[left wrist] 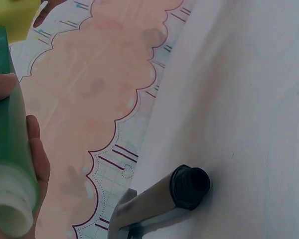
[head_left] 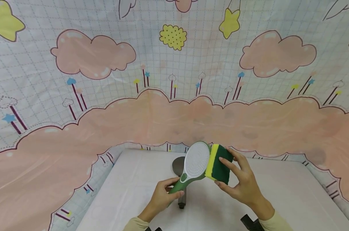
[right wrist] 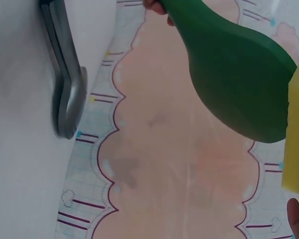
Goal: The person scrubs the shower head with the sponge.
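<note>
My left hand grips the handle of a green and white shower head, its white nozzle face turned toward the head camera. In the left wrist view, the white open end of its handle points down. My right hand pinches a yellow and dark green scrub sponge between thumb and fingers. The sponge's yellow side is right at the edge of the shower head. From the right wrist, the shower head's smooth green back shows, with the yellow sponge at its rim.
Behind the held shower head, a grey shower head lies on the white table; its black threaded end shows in the left wrist view. A patterned cloth with clouds and stars hangs beyond the table.
</note>
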{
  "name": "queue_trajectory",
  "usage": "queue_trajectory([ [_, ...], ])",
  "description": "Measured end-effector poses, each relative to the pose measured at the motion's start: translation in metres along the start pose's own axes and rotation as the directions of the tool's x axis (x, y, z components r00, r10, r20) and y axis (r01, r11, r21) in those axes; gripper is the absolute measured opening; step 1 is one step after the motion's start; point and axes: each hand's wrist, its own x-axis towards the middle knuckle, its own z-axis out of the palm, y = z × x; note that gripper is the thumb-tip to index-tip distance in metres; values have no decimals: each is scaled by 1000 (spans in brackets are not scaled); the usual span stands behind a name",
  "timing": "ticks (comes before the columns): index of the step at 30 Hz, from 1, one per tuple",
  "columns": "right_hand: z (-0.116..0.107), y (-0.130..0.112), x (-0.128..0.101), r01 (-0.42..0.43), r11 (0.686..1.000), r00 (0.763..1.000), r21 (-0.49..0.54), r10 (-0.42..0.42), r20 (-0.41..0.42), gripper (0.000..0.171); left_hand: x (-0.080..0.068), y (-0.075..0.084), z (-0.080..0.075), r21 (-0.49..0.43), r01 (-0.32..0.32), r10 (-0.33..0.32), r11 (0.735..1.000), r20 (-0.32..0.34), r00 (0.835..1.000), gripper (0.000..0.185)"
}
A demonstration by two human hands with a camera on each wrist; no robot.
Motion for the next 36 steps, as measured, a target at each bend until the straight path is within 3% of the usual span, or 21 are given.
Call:
queue_trajectory([
  [13, 12, -12, -7, -35, 999, 999, -8, 35, -27, 66, 4, 8, 14, -213, 7, 9, 977, 75, 997, 53],
  [25, 20, -16, -6, -16, 999, 1000, -41, 16, -10, 65, 6, 22, 27, -397, 32, 46, 917, 184, 982, 47],
  [29, 24, -16, -7, -4, 999, 1000, -38, 4, -1, 65, 6, 26, 31, -424, 57, 24, 904, 183, 983, 45],
  [36, 28, -18, -12, 9, 999, 1000, -35, -8, 5, 63, 8, 34, 33, -448, 155, -79, 881, 184, 980, 51],
])
